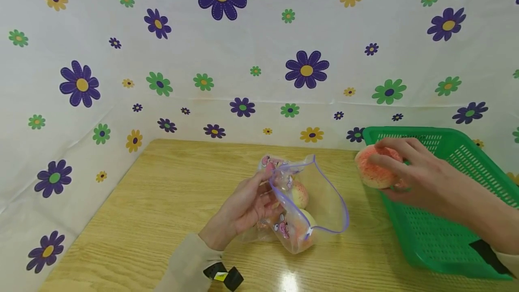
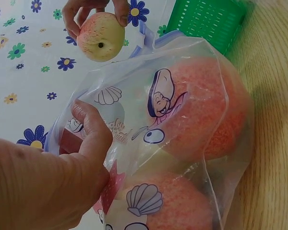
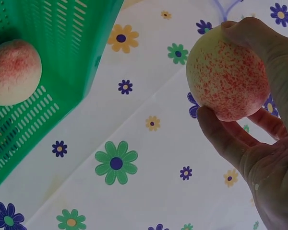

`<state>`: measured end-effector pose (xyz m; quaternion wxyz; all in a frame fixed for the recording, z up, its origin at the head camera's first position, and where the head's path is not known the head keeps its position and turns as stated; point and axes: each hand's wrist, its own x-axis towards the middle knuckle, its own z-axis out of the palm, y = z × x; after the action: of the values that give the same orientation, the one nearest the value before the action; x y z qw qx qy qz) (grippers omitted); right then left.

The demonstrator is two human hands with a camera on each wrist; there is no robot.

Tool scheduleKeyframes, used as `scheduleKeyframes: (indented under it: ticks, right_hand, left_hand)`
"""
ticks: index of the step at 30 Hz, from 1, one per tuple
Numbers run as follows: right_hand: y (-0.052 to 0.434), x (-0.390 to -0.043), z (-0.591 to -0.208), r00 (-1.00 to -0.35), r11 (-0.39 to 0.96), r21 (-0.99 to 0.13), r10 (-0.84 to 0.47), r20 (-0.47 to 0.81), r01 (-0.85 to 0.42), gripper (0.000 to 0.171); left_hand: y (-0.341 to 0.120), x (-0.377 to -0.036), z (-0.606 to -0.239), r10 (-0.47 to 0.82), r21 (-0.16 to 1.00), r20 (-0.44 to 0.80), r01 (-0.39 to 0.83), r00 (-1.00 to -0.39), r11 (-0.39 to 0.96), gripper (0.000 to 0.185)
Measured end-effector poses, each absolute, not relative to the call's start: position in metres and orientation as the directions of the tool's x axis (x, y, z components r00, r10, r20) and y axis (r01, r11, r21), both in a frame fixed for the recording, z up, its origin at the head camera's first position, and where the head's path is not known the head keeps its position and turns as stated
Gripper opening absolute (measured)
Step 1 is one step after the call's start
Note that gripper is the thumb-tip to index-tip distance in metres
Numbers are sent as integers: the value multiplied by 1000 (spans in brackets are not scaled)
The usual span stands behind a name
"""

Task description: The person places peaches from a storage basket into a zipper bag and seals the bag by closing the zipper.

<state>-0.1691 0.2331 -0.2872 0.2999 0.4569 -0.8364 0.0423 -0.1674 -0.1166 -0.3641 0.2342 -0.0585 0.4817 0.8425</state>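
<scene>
My right hand (image 1: 430,177) grips a peach (image 1: 374,170), pale yellow with red speckles, in the air at the basket's left edge. In the right wrist view, thumb and fingers wrap the same peach (image 3: 225,76). A clear zip bag (image 1: 330,208) with a purple seal and cartoon prints stands on the table, its mouth gaping toward the right. My left hand (image 1: 245,206) holds the bag's left side near the seal. Several peaches lie inside, one large and red (image 2: 201,105) in the left wrist view.
A green plastic basket (image 1: 409,242) with slotted walls stands at the right of the wooden table (image 1: 162,206). In the right wrist view, another peach (image 3: 14,72) lies in it. A white flower-print sheet (image 1: 251,35) hangs behind and to the left.
</scene>
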Motion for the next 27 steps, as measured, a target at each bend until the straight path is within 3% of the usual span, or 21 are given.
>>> scheduleKeyframes:
  ticks: [2,5,7,11,16,20,27]
  right_hand:
    - [230,-168,-288,-393,567,195,-742,543,-801,94]
    - [226,-166,-290,-375,546,194,-752,542,-815,64]
    - [223,-165,-291,-362,533,196,-758,543,-823,54]
    - [218,-163,-292,-345,512,191,-766,543,-838,64]
    - [211,-161,-293,-347,491,155,-773,532,-857,53]
    - [202,-158,-294,-345,481,146,-779,523,-865,81]
    - [185,-156,-295,-330,448,151,-812,481,-881,78]
  left_hand:
    - [-116,-167,-364,341,787,-323,-451,-883,-421,30]
    - [-116,-167,-364,346,788,-321,-451,-882,-418,31]
    - [-116,-167,-364,349,790,-319,-451,-881,-416,32]
    - [-117,-167,-364,348,787,-317,-450,-882,-422,32]
    - [-117,-167,-363,347,788,-317,-449,-883,-422,31]
    - [-117,-167,-362,347,789,-320,-451,-882,-418,30]
    - [-117,-167,-362,349,786,-318,-451,-882,-423,27]
